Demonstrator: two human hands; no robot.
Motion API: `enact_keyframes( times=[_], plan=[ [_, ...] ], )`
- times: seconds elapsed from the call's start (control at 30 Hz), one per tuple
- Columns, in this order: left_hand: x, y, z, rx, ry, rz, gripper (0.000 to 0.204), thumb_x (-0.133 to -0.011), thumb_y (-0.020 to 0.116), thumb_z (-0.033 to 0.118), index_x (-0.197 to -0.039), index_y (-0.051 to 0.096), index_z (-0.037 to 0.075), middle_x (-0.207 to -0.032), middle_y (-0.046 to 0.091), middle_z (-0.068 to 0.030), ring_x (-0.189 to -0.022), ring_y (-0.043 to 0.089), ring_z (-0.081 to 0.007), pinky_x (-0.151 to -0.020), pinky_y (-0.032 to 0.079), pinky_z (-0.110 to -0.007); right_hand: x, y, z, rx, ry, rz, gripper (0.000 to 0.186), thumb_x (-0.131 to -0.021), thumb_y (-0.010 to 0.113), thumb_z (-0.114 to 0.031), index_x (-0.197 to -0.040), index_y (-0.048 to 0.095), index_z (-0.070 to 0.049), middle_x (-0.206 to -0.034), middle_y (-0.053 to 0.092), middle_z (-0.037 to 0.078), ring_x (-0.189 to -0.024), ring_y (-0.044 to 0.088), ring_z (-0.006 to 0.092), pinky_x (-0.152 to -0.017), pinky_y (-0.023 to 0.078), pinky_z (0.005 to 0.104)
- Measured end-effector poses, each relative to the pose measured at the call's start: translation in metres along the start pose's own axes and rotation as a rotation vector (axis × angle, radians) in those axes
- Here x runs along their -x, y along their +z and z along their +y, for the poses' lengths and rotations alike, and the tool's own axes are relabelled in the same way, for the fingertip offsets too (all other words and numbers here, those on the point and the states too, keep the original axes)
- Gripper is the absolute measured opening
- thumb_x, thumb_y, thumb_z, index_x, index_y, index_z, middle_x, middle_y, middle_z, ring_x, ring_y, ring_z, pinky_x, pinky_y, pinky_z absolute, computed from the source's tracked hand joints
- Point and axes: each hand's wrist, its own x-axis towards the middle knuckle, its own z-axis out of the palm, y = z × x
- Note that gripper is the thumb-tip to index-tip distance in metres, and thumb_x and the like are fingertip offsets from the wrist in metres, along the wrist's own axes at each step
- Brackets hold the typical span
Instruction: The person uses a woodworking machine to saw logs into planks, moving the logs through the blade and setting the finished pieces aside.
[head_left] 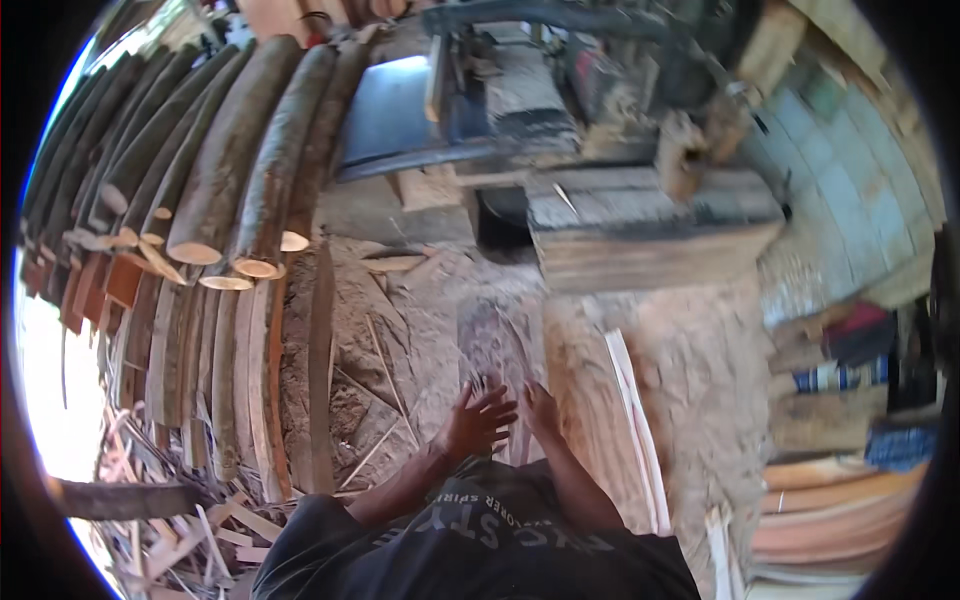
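My left hand (478,422) is in front of my body, fingers stretched and spread, with nothing visible in it. Close on its right is my right hand (540,410), its fingers curled closed. A thin, dark, curved strip (520,345) runs forward from the right hand's fingers; whether they grip it is too blurred to tell. Beyond both hands, a worn dark board (482,335) lies flat on the dusty ground.
Cut logs (215,165) are stacked at the left, above wood scraps (185,540). A machine with a metal plate (385,110) and a thick timber block (650,235) stand ahead. A pale wood strip (638,430) lies right of my hands; sawn planks (830,510) are farther right.
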Motion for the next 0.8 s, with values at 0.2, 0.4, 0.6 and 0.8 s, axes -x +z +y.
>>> enact_keyframes(
  times=[0.2,0.4,0.6,0.8],
  plan=[
    [-0.010,-0.182,0.094,-0.704,0.415,0.670,0.035,-0.093,0.047,0.026,-0.121,0.055,0.007,-0.104,0.065,-0.0070,-0.087,0.061,-0.0166,-0.073,0.046,-0.032,-0.036,-0.022,0.170,0.867,0.049,-0.774,0.045,-0.091,0.040,-0.041,-0.101,0.067,-0.007,-0.102,0.065,0.019,-0.093,0.063,0.0341,-0.082,0.049,0.0454],
    [0.048,-0.389,0.085,-0.803,0.089,1.255,0.029,-0.083,0.059,0.023,-0.102,0.065,0.002,-0.085,0.067,-0.0116,-0.068,0.064,-0.0183,-0.056,0.049,-0.034,-0.094,0.003,0.141,0.235,0.595,-0.478,0.030,-0.089,0.048,-0.030,-0.100,0.067,-0.010,-0.098,0.066,0.014,-0.089,0.065,0.0246,-0.075,0.053,0.0352],
    [0.011,-0.343,0.138,-0.491,0.102,1.097,0.032,-0.088,0.053,0.021,-0.115,0.056,0.006,-0.099,0.066,-0.0127,-0.080,0.063,-0.0209,-0.061,0.048,-0.037,-0.184,0.068,0.093,0.522,0.248,-0.453,0.032,-0.082,0.053,-0.040,-0.096,0.069,-0.016,-0.098,0.067,0.012,-0.091,0.064,0.0309,-0.079,0.050,0.0415],
    [-0.087,-0.273,0.238,-0.476,0.178,0.827,0.038,-0.092,0.047,0.027,-0.124,0.051,0.007,-0.101,0.064,-0.0124,-0.080,0.061,-0.0217,-0.063,0.048,-0.037,-0.296,0.090,0.059,0.566,0.283,-0.571,0.040,-0.080,0.051,-0.048,-0.101,0.069,-0.019,-0.098,0.068,0.010,-0.092,0.064,0.0295,-0.081,0.049,0.0407]
  ],
)
